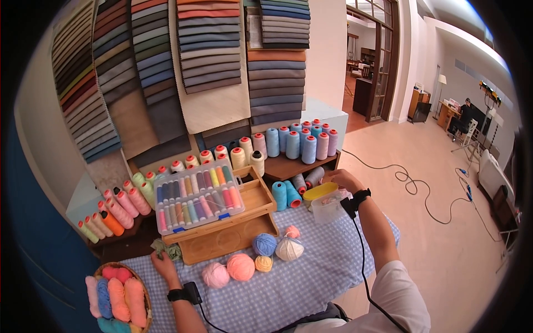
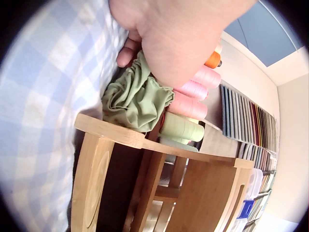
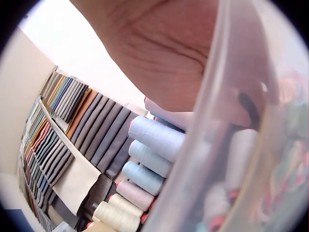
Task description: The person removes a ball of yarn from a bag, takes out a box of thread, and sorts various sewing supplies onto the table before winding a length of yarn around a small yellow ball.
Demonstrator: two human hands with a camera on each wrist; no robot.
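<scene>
At the wooden stand's front left corner, my left hand (image 1: 164,266) holds a crumpled green cloth (image 2: 137,99); a fold of it rises between the fingers, most of which are hidden in the left wrist view. On the right, my right hand (image 1: 345,180) grips a clear plastic container (image 1: 327,210) with a yellow oval top (image 1: 320,191). Its translucent wall fills the right side of the right wrist view, with blurred multicoloured contents behind it. Blue and grey thread cones (image 1: 286,194) lie and stand just left of the container.
The wooden stand (image 1: 222,247) carries a clear case of small thread spools (image 1: 197,194). Yarn balls (image 1: 241,267) sit on the checked tablecloth (image 1: 316,272). A basket (image 1: 147,297) of yarn skeins is at front left. Thread cones (image 1: 308,147) line the back; cables (image 1: 411,180) cross the floor.
</scene>
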